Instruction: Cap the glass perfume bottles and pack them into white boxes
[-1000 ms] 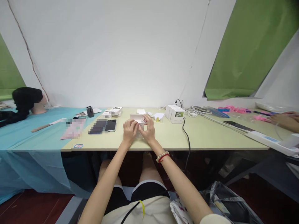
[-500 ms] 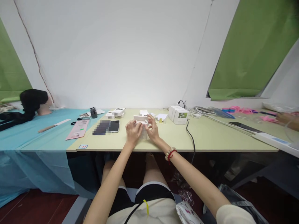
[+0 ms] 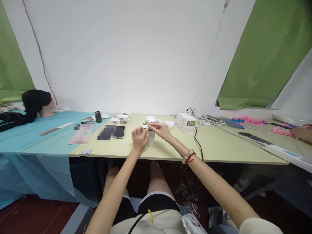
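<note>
On counter [image 3: 219, 143], centre: small white box [image 3: 151, 139] in both your hands

Box stands upright on the counter, straight ahead of you, approx. midway btw the phone [image 3: 120, 131] on its left and the black cable [image 3: 198, 144] on its right. Your left hand [image 3: 139, 139] wraps the box's left side, grip closed on it. Your right hand [image 3: 159, 129] comes in from the right and above. Its fingertips are pinched together on the box's top flap, at the upper edge. Beaded bracelet w/ red cord [image 3: 188, 157] sits on your right wrist.

Behind the box to the right are two white cartons [image 3: 186, 122] w/ a picture on the front. Small flat packs [image 3: 121, 117] lie further left. Blurred pink sheet [image 3: 82, 134] lies left of the phone on the blue cloth [image 3: 29, 143], w/ a wig head [image 3: 36, 103] at far left. Another person's hand [image 3: 302, 133] rests at far right, well apart from yours.
</note>
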### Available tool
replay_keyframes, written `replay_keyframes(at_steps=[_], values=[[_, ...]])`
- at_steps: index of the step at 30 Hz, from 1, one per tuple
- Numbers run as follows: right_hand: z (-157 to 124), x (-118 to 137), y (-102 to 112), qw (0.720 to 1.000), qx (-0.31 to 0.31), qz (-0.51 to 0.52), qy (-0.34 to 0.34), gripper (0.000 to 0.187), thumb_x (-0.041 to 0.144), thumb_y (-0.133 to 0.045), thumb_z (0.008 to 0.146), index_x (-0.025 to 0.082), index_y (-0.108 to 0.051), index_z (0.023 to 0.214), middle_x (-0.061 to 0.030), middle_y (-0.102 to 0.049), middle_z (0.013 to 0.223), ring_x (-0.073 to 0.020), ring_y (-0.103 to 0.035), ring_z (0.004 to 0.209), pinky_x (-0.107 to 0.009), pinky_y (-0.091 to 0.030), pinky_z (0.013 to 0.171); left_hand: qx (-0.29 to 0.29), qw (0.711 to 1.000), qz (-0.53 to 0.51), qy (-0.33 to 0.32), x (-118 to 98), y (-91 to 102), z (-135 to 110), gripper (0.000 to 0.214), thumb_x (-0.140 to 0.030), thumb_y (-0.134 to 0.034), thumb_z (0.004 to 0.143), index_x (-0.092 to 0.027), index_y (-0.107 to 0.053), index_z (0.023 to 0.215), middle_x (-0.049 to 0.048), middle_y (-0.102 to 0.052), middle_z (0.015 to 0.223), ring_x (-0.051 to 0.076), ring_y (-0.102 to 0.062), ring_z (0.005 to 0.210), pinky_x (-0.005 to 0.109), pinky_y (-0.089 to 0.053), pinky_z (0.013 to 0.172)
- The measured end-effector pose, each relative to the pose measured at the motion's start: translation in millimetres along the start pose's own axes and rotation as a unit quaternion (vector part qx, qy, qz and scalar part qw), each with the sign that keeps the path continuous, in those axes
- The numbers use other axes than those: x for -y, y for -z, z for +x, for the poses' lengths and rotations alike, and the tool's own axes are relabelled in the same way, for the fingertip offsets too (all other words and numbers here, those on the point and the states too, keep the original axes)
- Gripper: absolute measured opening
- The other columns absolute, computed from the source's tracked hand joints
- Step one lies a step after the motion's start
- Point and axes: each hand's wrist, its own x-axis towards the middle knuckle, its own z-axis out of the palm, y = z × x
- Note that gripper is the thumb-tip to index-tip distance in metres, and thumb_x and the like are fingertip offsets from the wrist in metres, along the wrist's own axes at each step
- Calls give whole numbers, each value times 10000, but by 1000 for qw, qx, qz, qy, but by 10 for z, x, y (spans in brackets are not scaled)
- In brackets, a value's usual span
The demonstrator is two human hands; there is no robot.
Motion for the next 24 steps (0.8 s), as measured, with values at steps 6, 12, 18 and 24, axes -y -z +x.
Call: replay_keyframes(at_steps=[6,12,18,24], values=[[-48,-52,-70,999,-43,-5,-25,223,388,-568,799,244,-706,899,-18,-693,895,-199,-648,833,-307,-535,729,8,999,-33,-4,-15,42,0,236,-227,-458,820,-205,-608,1002,84,-581,1000,206,-475,952,331,-316,815],[8,-65,-54,999,-35,-9,-20,232,383,-560,805,218,-707,875,-27,-694,888,-190,-644,817,-290,-526,701,31,998,-46,17,-22,56,1,202,-240,-436,800,-172,-571,934,101,-568,1013,210,-481,910,330,-322,780],[58,10,-1,1000,-8,-9,-16,266,406,-541,816,204,-699,886,-29,-690,903,-187,-635,816,-284,-500,708,38,998,-52,21,-36,59,1,207,-264,-438,786,-165,-555,925,103,-557,944,215,-477,871,327,-320,754],[17,79,-1,1000,-12,-23,-9,261,400,-529,827,213,-694,902,-24,-688,900,-176,-634,784,-267,-492,661,5,999,-46,8,-57,97,7,177,-246,-464,758,-178,-564,888,86,-577,888,216,-486,848,342,-304,766]])
